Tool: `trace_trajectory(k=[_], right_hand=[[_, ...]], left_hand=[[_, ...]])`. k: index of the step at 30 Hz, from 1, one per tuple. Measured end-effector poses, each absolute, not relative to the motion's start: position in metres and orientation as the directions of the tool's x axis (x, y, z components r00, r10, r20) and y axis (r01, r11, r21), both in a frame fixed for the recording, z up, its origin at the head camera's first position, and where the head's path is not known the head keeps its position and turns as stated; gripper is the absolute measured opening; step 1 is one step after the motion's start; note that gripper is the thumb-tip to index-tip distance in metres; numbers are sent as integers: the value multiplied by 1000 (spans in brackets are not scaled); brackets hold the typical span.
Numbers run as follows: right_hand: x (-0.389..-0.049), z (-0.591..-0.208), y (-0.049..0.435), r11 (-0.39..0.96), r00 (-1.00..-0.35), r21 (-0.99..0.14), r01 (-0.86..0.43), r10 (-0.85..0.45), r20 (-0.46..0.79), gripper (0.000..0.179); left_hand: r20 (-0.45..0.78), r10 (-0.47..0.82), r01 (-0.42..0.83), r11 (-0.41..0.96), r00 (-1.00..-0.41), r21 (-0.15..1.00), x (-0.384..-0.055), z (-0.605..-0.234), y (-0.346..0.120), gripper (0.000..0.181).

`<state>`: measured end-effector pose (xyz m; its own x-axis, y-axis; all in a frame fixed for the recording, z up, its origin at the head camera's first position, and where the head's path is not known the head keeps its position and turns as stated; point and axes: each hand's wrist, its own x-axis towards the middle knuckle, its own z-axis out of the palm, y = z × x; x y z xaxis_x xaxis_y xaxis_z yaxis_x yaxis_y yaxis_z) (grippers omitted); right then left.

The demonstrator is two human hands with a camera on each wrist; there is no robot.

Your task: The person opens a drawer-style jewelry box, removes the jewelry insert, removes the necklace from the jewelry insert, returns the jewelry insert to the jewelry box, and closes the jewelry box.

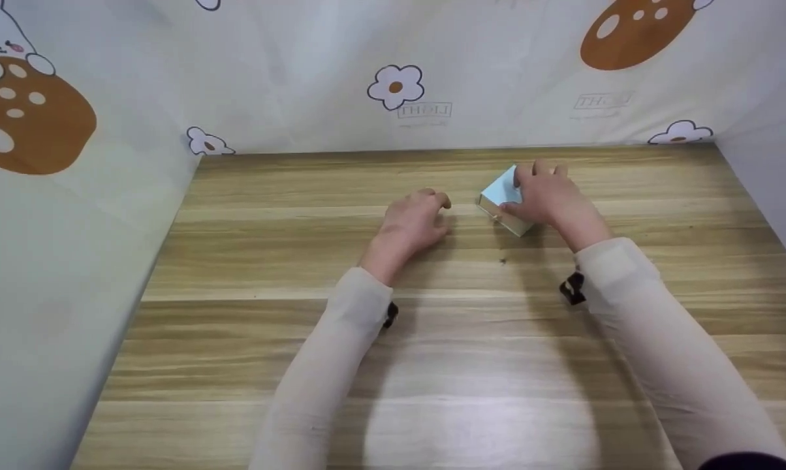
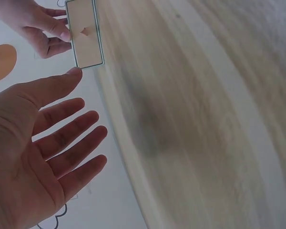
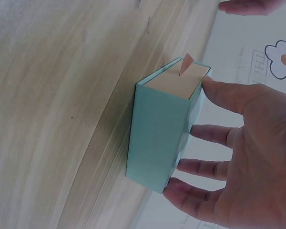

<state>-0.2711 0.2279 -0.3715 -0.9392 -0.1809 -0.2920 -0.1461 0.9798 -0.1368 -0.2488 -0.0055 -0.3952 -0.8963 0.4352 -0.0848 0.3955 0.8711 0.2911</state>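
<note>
A small light-blue, book-shaped box (image 1: 503,189) stands on the table, with a beige side and a small pinkish tab. My right hand (image 1: 550,194) holds it from above, the thumb at its beige side and the fingertips across the blue cover. In the right wrist view the blue spine of the box (image 3: 155,133) faces the camera, and the right hand (image 3: 252,152) comes in from the right. My left hand (image 1: 414,220) hovers to the left of the box, holding nothing. Its fingers (image 2: 69,136) are spread and slightly bent in the left wrist view.
A wood-grain table (image 1: 269,352) spreads under both arms. Pale curtains (image 1: 288,72) printed with flowers and brown spotted shapes hang behind it and at the sides. A small dark speck (image 1: 503,261) lies on the table near the box.
</note>
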Motion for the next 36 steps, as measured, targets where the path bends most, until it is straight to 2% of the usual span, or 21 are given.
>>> trace_trajectory(k=[10, 18, 24, 36], right_hand=[[-261, -369, 217, 989, -944, -97, -110, -135, -302, 61], [-255, -366, 208, 993, -940, -14, -116, -115, -320, 70], [-252, -365, 204, 989, -943, 43, -144, -124, -308, 68], [-242, -364, 196, 985, -954, 79, -153, -126, -270, 69]], left_hand=[[-72, 444, 403, 860, -893, 313, -246, -403, 10, 37], [-58, 453, 413, 852, -890, 322, -246, -407, 22, 31], [-44, 461, 424, 847, -886, 322, -246, -408, 30, 26], [-47, 431, 388, 850, -901, 356, -244, -412, 42, 21]])
